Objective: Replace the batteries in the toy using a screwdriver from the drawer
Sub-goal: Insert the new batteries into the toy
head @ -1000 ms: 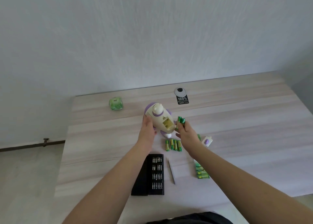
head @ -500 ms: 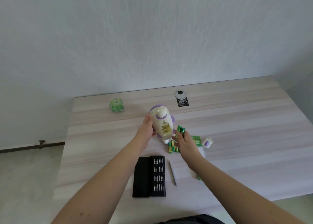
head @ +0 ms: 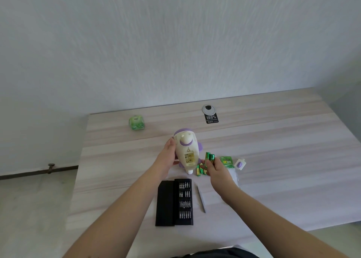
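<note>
Head view: left hand (head: 167,156) grips toy (head: 187,152) upright, open battery bay facing near. Right hand (head: 216,170) pinches batteries (head: 209,157) just right of it, roughly vertical; bay looks empty, unclear.

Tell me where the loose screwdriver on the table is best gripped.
Pinch the screwdriver at mid-shaft, coming from above. It lies flat and thin beside the bit case, with bare table on its right, so fingers fit either side.

A black label (head: 212,118) on the table (head: 273,140) reads "100%"; the green battery pack (head: 227,161) perhaps "GP".
</note>
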